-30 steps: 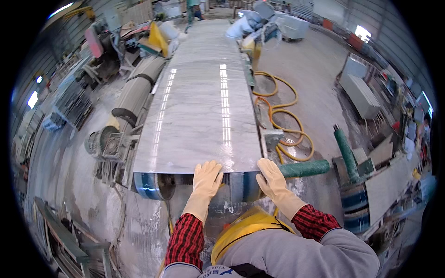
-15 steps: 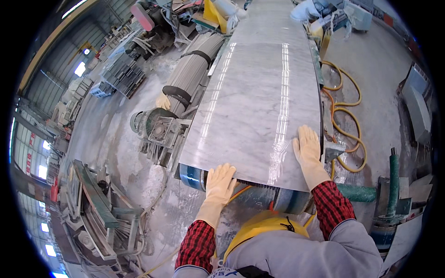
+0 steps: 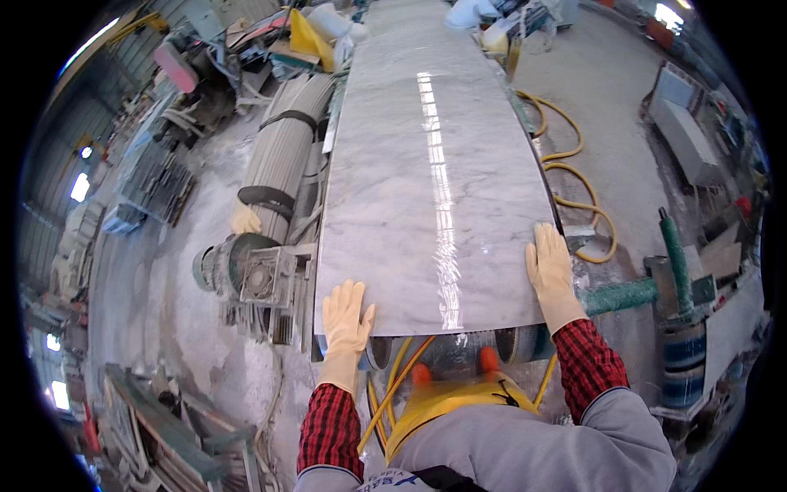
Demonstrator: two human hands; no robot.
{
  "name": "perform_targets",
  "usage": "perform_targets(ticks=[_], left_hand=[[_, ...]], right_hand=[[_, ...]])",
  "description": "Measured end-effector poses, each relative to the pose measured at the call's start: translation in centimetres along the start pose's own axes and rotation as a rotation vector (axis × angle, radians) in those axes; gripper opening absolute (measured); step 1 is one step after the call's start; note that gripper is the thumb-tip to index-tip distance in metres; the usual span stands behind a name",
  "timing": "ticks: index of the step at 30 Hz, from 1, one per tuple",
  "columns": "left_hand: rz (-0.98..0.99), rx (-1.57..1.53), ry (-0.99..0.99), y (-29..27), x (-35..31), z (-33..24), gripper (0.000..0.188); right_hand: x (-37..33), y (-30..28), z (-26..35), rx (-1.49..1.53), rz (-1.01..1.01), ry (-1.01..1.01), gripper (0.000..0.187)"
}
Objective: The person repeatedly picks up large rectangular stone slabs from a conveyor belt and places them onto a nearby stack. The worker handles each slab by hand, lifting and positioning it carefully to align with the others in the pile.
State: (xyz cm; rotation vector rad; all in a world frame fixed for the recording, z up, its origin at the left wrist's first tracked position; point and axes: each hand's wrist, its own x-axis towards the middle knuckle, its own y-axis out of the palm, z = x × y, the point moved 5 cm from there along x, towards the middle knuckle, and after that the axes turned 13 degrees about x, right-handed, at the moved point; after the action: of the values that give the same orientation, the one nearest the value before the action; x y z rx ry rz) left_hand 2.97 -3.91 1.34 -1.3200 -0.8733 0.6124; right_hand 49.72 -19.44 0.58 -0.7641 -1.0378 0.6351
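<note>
A long, polished, grey-veined white stone slab (image 3: 377, 213) stretches away from me on a conveyor, with a bright strip of light reflected along it. My left hand (image 3: 346, 321), in a cream rubber glove, rests at its near left corner with the fingers out flat. On the near right edge lies my right hand (image 3: 549, 271), gloved the same way, its fingers stretched forward along the top. Neither hand is wrapped round anything. Under the slab's near end a conveyor roller (image 3: 525, 344) shows in part.
Left of the slab stand a motor (image 3: 238, 266) and a bundle of grey slats (image 3: 283, 148), a spare glove (image 3: 245, 218) beside it. Yellow hose (image 3: 578, 180) loops on the right floor, near a green pipe (image 3: 619, 297). Scrap frames (image 3: 168, 435) lie lower left.
My left hand has moved from the slab's near edge onto its left corner. My right hand stays at the right edge. The slab's near end now lies squarer to me; the view has turned.
</note>
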Motion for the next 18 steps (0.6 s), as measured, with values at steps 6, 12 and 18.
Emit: perform_targets(ticks=[6,12,18], left_hand=[[-0.062,-0.045,0.14,1.3,2.7,2.7,0.06],[-0.036,-0.033,0.143,1.9,4.8,4.5,0.057],[0.037,0.011,0.104,1.5,5.8,4.6,0.058]], right_hand=[[-6.8,-2.4,2.2,-0.12,0.021,0.145,0.056],[-9.7,-4.4,5.6,-0.124,0.033,0.167,0.059],[-9.8,-5.1,6.8,-0.095,0.09,0.236,0.061]])
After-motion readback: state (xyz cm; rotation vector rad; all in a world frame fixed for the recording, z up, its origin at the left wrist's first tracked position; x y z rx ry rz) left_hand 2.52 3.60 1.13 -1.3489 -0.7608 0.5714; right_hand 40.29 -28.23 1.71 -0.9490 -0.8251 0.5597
